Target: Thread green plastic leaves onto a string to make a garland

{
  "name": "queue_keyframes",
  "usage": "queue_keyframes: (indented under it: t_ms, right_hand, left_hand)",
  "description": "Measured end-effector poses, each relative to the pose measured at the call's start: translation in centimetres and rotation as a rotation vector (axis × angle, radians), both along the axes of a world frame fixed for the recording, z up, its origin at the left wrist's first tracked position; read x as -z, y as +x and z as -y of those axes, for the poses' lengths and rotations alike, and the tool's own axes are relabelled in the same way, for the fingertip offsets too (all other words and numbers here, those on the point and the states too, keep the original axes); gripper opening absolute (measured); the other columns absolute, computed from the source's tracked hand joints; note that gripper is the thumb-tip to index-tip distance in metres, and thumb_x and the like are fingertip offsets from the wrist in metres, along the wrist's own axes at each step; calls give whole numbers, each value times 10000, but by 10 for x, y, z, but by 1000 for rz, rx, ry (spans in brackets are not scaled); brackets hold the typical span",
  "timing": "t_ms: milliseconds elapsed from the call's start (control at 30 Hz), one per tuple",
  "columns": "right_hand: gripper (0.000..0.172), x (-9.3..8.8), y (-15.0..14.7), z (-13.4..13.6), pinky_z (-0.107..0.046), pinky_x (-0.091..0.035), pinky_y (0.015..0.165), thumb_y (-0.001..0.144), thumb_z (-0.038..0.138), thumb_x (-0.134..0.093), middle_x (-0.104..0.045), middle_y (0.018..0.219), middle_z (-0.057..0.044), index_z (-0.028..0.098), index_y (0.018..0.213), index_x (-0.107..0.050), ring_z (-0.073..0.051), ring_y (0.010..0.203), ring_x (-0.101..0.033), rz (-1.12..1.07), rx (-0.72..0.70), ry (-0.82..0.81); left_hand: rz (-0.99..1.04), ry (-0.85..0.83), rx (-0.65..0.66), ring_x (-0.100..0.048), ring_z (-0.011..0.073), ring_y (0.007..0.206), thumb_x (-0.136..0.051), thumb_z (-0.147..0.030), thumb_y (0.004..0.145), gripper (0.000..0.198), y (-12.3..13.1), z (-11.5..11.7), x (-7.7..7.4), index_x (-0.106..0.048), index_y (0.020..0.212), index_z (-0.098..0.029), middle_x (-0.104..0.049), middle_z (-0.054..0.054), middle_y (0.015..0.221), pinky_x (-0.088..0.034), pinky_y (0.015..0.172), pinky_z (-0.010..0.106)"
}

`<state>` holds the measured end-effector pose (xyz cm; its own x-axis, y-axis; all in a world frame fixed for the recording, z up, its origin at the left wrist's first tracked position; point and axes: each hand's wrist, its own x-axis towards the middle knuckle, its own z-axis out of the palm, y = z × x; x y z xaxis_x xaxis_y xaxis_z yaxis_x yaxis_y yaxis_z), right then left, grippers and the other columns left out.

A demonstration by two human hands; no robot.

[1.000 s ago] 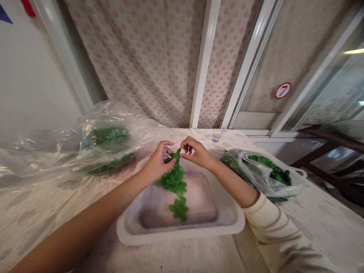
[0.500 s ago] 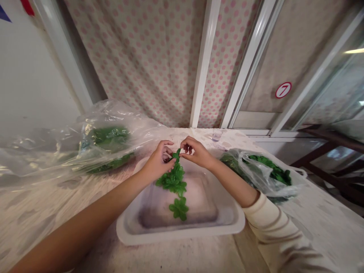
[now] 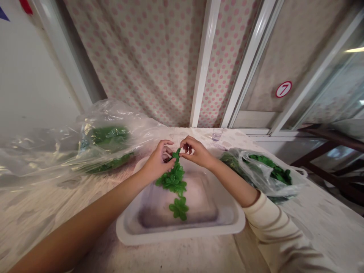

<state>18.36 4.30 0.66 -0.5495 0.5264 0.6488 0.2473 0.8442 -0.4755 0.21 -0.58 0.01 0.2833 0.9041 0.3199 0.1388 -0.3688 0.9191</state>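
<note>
Barely anything has shifted: on the counter (image 3: 57, 216), a white tray (image 3: 182, 236) sits between a clear plastic bag (image 3: 108, 131) and a second bag (image 3: 264, 178). A green leafy strand (image 3: 173, 181) lies in the tray, rising to its top leaf, which the left hand (image 3: 157, 162) and right hand (image 3: 197, 152) pinch with narrowly closed fingers (image 3: 184, 148).

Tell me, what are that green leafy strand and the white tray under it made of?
The green leafy strand looks like moulded plastic: glossy, evenly coloured, with repeated identical leaf shapes, though the look can't rule out coated fabric. The white tray seems smooth plastic, with a soft sheen and moulded rim.
</note>
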Motion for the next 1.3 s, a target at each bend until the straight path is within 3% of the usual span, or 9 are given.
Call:
queue_keyframes:
  t_ms: [1300]
  right_hand:
    - [153, 1, 1, -1, -216, -404, 556, 754, 184, -626, -441, 789, -3, 183, 840, -499, -102, 657, -461, 22, -9, 1]
  left_hand:
    - [4, -2, 1, -530, 51, 522, -609, -208, 699, 495, 0, 0, 2, -327, 1104, -236, -447, -39, 830, -470, 433, 184]
